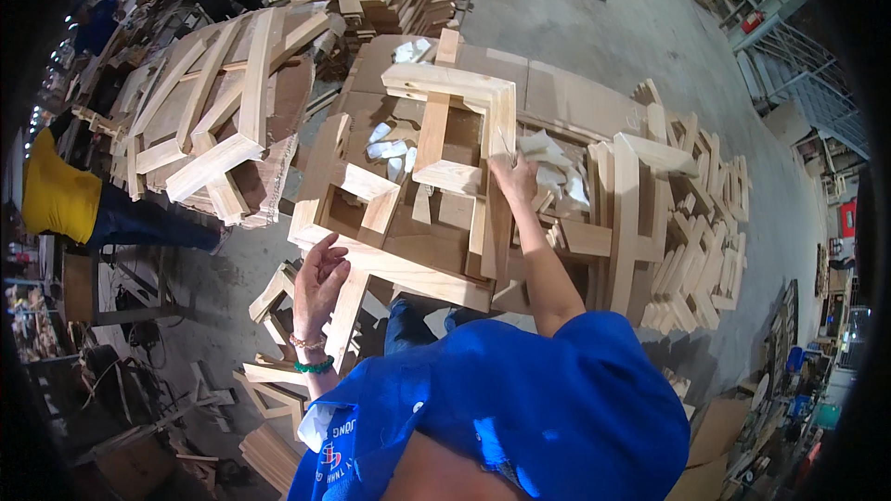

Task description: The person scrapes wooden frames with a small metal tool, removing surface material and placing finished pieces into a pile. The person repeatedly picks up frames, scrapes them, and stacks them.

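A pale wooden frame (498,121) with mitred corners lies on the cardboard-covered worktable in front of me. My right hand (514,178) is at its right-hand rail, fingers closed around a thin, pointed tool (504,141) whose exact kind is too small to make out. Nearer to me, my left hand (320,278) rests beside a long wooden rail (408,271), its fingers loosely curved and apart with nothing in them. A smaller wooden piece (367,186) stands between the left hand and the frame. Several white pieces (393,148) lie inside the work area.
Crumpled white material (557,162) lies right of my right hand. Many assembled wooden frames (691,232) are stacked along the right. Another cardboard-topped table (290,162) with frames stands at the left, near a person in a yellow shirt (60,186). More frames (278,390) lie below my left arm.
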Demonstrator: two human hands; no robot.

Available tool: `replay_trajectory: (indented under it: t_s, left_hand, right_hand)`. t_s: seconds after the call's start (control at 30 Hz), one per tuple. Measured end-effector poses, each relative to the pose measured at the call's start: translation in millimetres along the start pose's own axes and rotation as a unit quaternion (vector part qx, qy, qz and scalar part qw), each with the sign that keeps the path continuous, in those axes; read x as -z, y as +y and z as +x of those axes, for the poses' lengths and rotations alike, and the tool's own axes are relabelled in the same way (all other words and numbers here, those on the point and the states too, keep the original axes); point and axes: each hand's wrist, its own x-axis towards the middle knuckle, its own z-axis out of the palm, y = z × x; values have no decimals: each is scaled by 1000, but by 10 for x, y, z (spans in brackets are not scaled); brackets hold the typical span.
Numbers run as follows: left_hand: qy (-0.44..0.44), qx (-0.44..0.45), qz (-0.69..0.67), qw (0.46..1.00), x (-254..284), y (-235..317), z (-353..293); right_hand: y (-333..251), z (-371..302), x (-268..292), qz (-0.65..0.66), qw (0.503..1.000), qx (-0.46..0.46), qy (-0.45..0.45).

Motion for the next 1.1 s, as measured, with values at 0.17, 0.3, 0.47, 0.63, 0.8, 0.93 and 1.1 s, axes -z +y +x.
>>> replay_trajectory:
  t_s: [0.17, 0.3, 0.47, 0.63, 0.8, 0.93, 1.1]
  left_hand:
    - [-6, -17, 31, 999, 29, -1, 133]
    - [-6, 6, 56, 998, 36, -128, 189]
    - [-14, 23, 123, 992, 65, -283, 239]
    - [-34, -12, 206, 978, 108, -130, 421]
    - [57, -88, 339, 935, 643, 75, 994]
    - [225, -110, 424, 870, 1170, 291, 2068]
    - [297, 13, 445, 845, 1618, 487, 3192]
  right_hand:
    - [242, 73, 158, 37, 993, 109, -19]
    - [312, -500, 436, 96, 990, 54, -84]
    - [627, -1175, 332, 72, 982, 83, -152]
    - [632, -1351, 166, 89, 970, 5, -225]
    - [523, -1340, 225, 135, 968, -44, -205]
    - [543, -1181, 334, 178, 969, 5, -172]
    - [426, -1080, 533, 72, 990, 47, -114]
